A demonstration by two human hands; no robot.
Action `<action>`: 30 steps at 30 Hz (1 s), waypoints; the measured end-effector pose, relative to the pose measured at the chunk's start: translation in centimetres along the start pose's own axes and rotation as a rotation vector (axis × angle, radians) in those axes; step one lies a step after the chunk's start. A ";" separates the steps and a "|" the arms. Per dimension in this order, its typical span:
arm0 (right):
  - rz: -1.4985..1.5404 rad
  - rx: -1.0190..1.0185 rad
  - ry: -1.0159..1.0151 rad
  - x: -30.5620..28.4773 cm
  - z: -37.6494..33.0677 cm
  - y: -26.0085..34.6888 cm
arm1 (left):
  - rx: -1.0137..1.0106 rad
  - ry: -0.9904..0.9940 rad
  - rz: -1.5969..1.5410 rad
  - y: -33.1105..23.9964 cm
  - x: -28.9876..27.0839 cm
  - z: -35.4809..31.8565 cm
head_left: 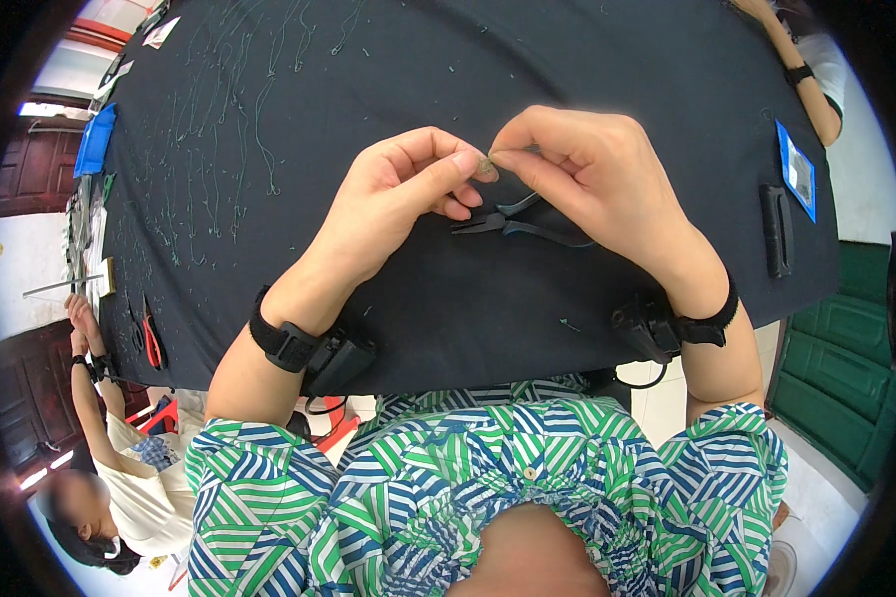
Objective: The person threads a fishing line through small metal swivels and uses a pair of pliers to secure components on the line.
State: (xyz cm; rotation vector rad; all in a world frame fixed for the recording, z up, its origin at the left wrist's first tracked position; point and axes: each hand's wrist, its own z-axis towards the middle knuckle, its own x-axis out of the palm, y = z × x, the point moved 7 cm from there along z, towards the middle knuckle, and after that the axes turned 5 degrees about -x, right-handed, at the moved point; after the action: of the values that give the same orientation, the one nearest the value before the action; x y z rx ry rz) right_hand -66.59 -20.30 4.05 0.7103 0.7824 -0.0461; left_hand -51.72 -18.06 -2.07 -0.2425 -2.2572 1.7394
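Note:
Above the black cloth (418,318), both my hands meet near the middle of the table. Thumb and finger of my left hand (393,189) are pinched on a small mottled grey-green piece (487,170), too small to name. Close beside it, the fingertips of my right hand (607,174) are also pressed together; what they hold is too fine to make out. Beneath my hands lies a pair of pliers (487,224) with dark jaws and blue-black handles, partly covered by my right hand. Neither hand grips the pliers.
Thin green strands (267,119) and small scraps spread over the cloth's left side. Red-handled cutters (150,338) lie at the left edge. A blue packet (796,171) and a black case (778,231) lie at the right. Co-workers sit at the left (129,488) and far right (816,85).

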 end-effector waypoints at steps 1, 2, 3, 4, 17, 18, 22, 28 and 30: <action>0.000 0.000 0.000 0.0 0.0 0.0 | -0.005 -0.005 -0.035 0.0 -0.1 0.0; 0.008 0.009 0.005 0.0 0.0 0.0 | -0.005 -0.005 -0.034 0.0 -0.1 0.0; 0.016 0.020 0.009 0.0 0.0 -0.1 | -0.002 -0.005 -0.018 -0.1 -0.1 0.0; 0.015 0.021 0.009 0.0 0.0 -0.1 | 0.002 -0.006 -0.001 -0.1 0.0 0.0; -0.082 0.119 -0.131 -4.0 -0.4 -2.3 | 0.059 -0.021 0.071 -0.2 0.2 0.0; -0.120 0.090 -0.159 -4.6 -0.3 -2.3 | 0.061 -0.029 0.070 -0.3 0.1 0.0; -0.370 0.126 -0.253 -7.1 -0.8 -3.9 | 0.049 -0.044 0.042 -0.5 0.0 0.2; -0.527 0.224 -0.256 -9.7 -1.8 -7.3 | 0.059 -0.067 0.054 -0.5 -0.6 0.3; -0.515 0.379 -0.182 -9.9 -1.9 -8.3 | 0.058 -0.061 0.061 -0.4 -0.4 0.3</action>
State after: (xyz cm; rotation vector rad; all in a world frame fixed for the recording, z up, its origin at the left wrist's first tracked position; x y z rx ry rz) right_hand -77.37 -27.68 4.90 0.8306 0.7721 -0.7312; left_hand -51.39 -18.61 -1.77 -0.2522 -2.2599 1.8650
